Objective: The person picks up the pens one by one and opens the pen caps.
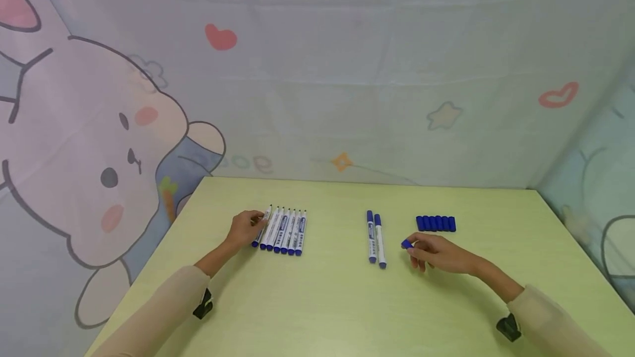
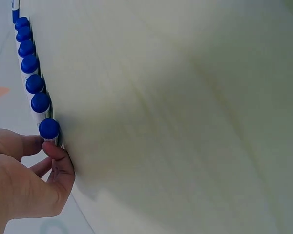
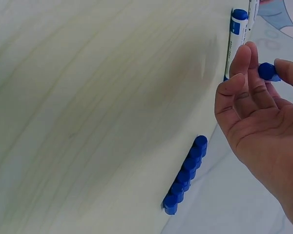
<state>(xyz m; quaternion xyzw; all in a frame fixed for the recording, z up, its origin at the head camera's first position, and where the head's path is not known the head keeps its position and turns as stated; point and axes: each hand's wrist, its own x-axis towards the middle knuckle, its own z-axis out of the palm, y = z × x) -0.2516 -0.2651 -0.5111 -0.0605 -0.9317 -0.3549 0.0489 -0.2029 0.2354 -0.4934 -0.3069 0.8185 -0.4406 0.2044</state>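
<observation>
At the left, several uncapped whiteboard markers (image 1: 285,230) lie side by side, dark tips pointing away and blue ends near. My left hand (image 1: 244,229) pinches the leftmost marker (image 2: 49,128) between thumb and fingers at that row's edge. A small blue marker cap (image 3: 267,71) is pinched between the thumb and a finger of my right hand (image 1: 439,252), held above the table. To the left of that hand lie two capped markers (image 1: 371,236), close together. Beyond it several loose blue caps (image 1: 435,223) form a tight row.
Everything lies on a pale yellow-green table (image 1: 322,307). Behind its far edge hangs a light cloth backdrop (image 1: 317,70) printed with a rabbit and hearts. Dark straps or clips (image 1: 203,304) show at both sleeve cuffs.
</observation>
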